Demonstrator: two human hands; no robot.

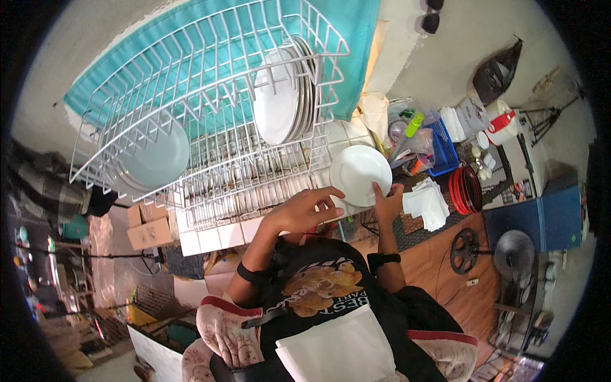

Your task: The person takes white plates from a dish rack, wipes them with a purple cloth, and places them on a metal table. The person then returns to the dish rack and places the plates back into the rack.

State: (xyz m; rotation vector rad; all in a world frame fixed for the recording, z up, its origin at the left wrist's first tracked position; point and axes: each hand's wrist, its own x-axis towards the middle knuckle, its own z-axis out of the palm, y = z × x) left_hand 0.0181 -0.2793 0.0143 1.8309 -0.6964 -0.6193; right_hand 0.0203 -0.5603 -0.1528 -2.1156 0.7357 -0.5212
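Note:
My right hand (387, 200) grips the near right rim of a white plate (360, 174), its thumb on top. The plate lies over at least one more white plate at the edge of the white-tiled counter (229, 235). My left hand (305, 208) hovers just left of the plates, fingers bent and apart, holding nothing. Beyond it stands a white wire dish rack (219, 79). White oval plates (277, 95) stand upright in its right part, and round pale plates (162, 153) lean in its left part.
Right of the plates lie white napkins (426, 203), red-rimmed plates (465, 190) and a blue plastic basket (443, 148) beside bagged items. A white folded cloth (339, 346) rests on my lap. Cardboard boxes (150, 229) stand below left of the rack.

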